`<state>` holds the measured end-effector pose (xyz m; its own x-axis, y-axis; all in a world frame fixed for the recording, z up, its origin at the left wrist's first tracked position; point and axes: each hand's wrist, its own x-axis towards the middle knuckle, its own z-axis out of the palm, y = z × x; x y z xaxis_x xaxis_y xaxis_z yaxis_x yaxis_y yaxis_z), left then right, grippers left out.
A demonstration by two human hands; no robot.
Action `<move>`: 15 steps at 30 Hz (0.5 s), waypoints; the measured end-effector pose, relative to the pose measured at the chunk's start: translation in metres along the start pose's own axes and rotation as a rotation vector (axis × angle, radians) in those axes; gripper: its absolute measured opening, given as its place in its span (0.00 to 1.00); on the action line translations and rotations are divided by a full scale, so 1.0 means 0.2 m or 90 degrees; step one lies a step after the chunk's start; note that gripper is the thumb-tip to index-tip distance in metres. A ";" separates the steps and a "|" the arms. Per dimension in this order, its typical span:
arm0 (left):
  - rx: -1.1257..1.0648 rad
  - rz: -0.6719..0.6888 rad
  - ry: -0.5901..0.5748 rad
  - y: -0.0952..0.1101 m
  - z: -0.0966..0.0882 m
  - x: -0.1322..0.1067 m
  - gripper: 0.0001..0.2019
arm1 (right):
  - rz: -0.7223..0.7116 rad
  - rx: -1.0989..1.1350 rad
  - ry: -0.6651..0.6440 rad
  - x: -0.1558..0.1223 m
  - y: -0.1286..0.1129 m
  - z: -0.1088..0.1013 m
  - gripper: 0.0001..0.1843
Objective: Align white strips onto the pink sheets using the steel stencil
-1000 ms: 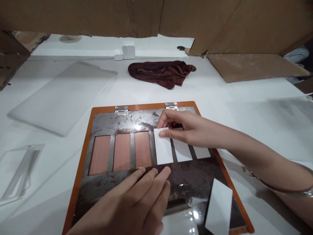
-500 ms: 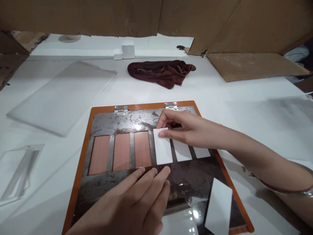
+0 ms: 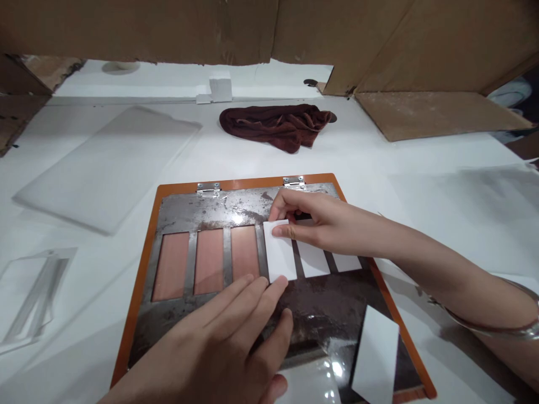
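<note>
My right hand (image 3: 311, 221) pinches the top edge of a white card (image 3: 281, 257) between thumb and fingers. The card lies over the fourth slot of a dark, stained metal plate (image 3: 181, 205), hinged onto an orange board (image 3: 140, 269). My left hand (image 3: 236, 336) lies flat with its fingers stretched out, a fingertip at the card's lower edge. Three slots to the left show pinkish rectangles (image 3: 209, 261). Two more white cards (image 3: 312, 259) fill the slots to the right, partly under my right hand. A loose white card (image 3: 376, 353) rests on the plate's lower right.
A crumpled dark red cloth (image 3: 278, 126) lies beyond the board. Translucent sheets (image 3: 105, 168) are at the left, with clear flat plastic pieces (image 3: 36, 297) nearer. Cardboard walls (image 3: 168, 33) enclose the back. Clear plastic (image 3: 309, 381) shows at the plate's near edge.
My left hand has slid slightly forward, so its fingertips reach the lower edge of the white card. My right hand keeps its pinch almost unmoved.
</note>
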<state>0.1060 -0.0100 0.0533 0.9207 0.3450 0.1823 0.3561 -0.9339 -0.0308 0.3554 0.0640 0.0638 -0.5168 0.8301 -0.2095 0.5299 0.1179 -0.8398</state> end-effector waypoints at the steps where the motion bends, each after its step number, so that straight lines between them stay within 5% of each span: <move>1: 0.000 -0.005 0.001 0.00 0.00 0.01 0.23 | -0.003 0.001 0.000 0.00 0.00 0.00 0.06; 15: -0.080 -0.072 -0.041 0.01 0.02 -0.03 0.20 | -0.033 -0.153 0.020 -0.03 -0.01 0.00 0.09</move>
<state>0.1021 -0.0125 0.0480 0.8854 0.4505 0.1141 0.4394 -0.8915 0.1103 0.3581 0.0583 0.0677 -0.5285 0.8354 -0.1507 0.6497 0.2838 -0.7052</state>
